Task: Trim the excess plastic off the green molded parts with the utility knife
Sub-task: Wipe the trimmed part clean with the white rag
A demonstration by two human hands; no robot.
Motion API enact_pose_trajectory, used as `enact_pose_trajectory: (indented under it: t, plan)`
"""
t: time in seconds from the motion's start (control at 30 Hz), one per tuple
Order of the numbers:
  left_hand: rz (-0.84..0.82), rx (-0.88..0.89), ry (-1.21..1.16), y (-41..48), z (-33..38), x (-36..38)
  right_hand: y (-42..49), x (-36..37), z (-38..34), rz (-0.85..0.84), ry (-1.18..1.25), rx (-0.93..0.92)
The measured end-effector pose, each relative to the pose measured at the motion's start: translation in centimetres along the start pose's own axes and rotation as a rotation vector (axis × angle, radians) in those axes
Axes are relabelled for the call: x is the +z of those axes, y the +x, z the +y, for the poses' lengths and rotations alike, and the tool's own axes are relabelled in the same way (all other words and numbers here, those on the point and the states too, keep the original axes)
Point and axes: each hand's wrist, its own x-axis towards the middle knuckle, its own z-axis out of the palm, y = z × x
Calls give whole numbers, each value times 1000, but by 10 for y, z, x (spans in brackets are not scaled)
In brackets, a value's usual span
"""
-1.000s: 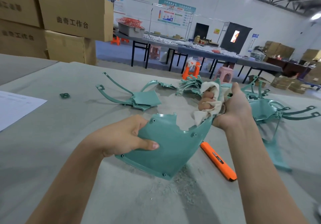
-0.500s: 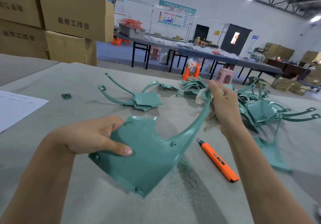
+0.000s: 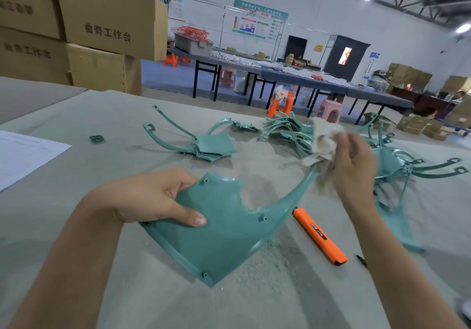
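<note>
Wiping looks to be the step in hand: the right hand (image 3: 354, 168) is bunched around a white cloth (image 3: 322, 140) at the far end of the thin curved arm of a green molded part (image 3: 224, 239). The left hand (image 3: 153, 198) grips the part's flat plate, thumb pressed on its upper face and fingers curled over the edge. The part is held tilted over the bench (image 3: 63, 170), its lower corner at or just above the surface (I cannot tell which), beside a scatter of pale shavings (image 3: 267, 259). The orange utility knife (image 3: 319, 235) lies on the bench just beside the part's arm, apart from both hands; whether its blade is out I cannot tell. To do this well, I judge the cloth should pinch the arm on both sides and run its full length toward the tip, so loose swarf is carried off rather than smeared back onto the plate. The left hand needs a firm grip, since the slender arm looks springy and could flex or whip under a hard pull. Fingers are best covered by cloth, as a trimmed edge may be sharp. Any burr felt through the cloth would call for the knife. More green parts (image 3: 288, 132) lie heaped farther back on the bench, probably awaiting the same treatment.
</note>
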Motion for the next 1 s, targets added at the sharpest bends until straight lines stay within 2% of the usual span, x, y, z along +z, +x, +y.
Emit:
enact_pose_trajectory:
  t: [0.03, 0.07, 0.1, 0.2, 0.27, 0.33, 0.43, 0.5, 0.67, 0.73, 0.83, 0.9, 0.97, 1.0]
  plan:
    - [-5, 1, 2, 3, -1, 1, -2, -1, -4, 95, -2, 0]
    - [-5, 2, -5, 6, -2, 3, -10, 1, -13, 147, 7, -82]
    - [6, 5, -24, 9, -2, 4, -23, 4, -24, 130, 28, -220]
    - [88, 46, -156, 12, -5, 4, -69, 16, -42, -182, 75, -650]
    - [133, 99, -254, 11, -6, 2, -80, 22, -34, -316, 7, -732]
    - [145, 122, -314, 12, -5, 3, -68, 20, -18, -244, -8, -520]
    - [149, 108, -384, 17, -4, 5, -46, 11, 0, 23, 7, -145]
    - [172, 101, -412, 19, -5, 5, -42, 5, 12, 171, -23, -4]
    - [273, 75, -518, 27, -5, 5, -60, -11, 15, 335, 463, 310]
    - [387, 86, -545, 34, -1, 12, -69, -11, 13, 295, 650, 497]
    - [573, 142, -529, 46, 8, 27, -90, -3, 4, 93, 962, 757]
    - [642, 199, -505, 55, 15, 42, -104, 4, -4, -143, 1089, 748]
    - [662, 244, -437, 63, 22, 61, -113, 11, -16, -365, 1071, 659]
    - [670, 274, -397, 67, 24, 70, -115, 13, -17, -391, 1065, 598]
